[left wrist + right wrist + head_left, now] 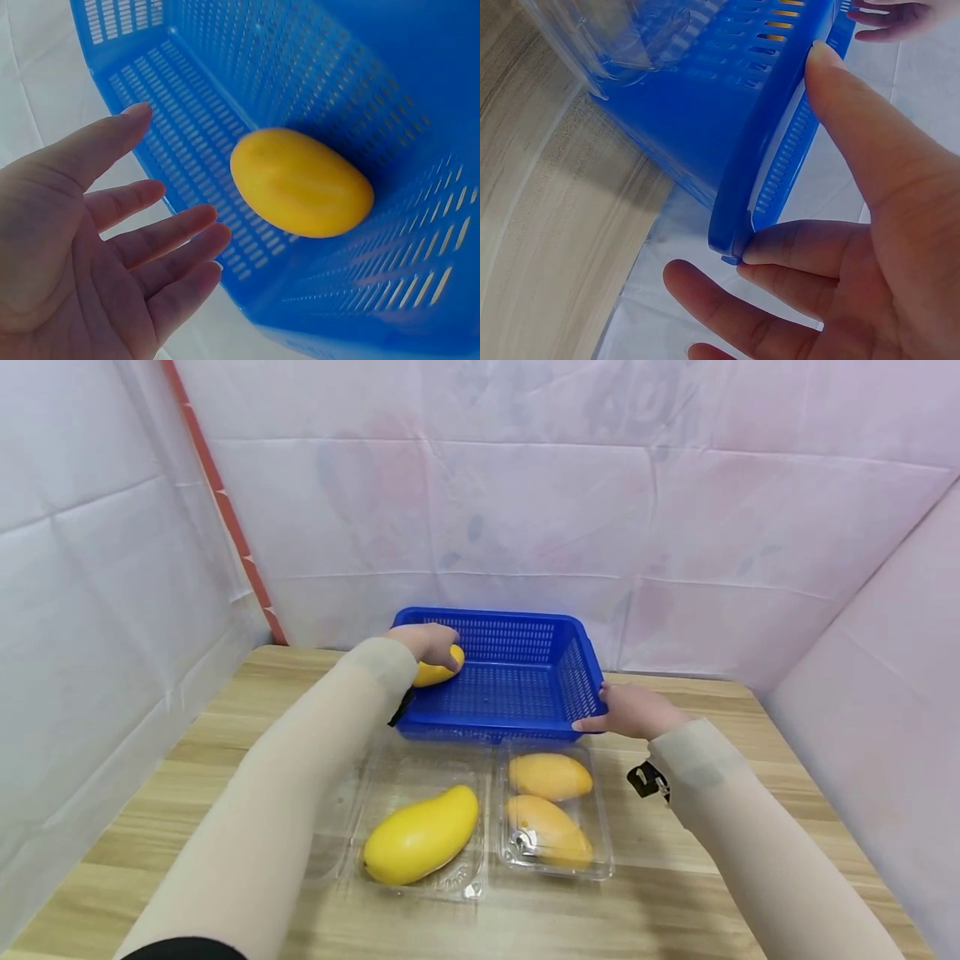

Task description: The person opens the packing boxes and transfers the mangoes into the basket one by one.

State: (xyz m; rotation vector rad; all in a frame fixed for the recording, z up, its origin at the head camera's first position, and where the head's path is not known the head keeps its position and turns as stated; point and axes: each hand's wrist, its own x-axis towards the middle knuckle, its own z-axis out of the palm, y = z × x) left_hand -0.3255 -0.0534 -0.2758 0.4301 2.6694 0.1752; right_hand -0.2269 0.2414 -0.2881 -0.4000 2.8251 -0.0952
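Note:
A blue perforated basket (495, 693) stands at the back of the table with one yellow mango (300, 184) in its left part. Over that end is my left hand (427, 642), its fingers spread and apart from the mango in the left wrist view. My right hand (885, 225) grips the basket's near right corner, thumb on the front rim and fingers at the side. In front of the basket, a clear plastic box (478, 860) holds a larger yellow mango (420, 835). To its right, another clear box (600, 864) contains two orange-yellow mangoes (551, 777).
Partly behind my left forearm lies another clear plastic box (330, 835). White cloth walls (525, 510) enclose the wooden table (675, 893) at the back and both sides, close behind the basket.

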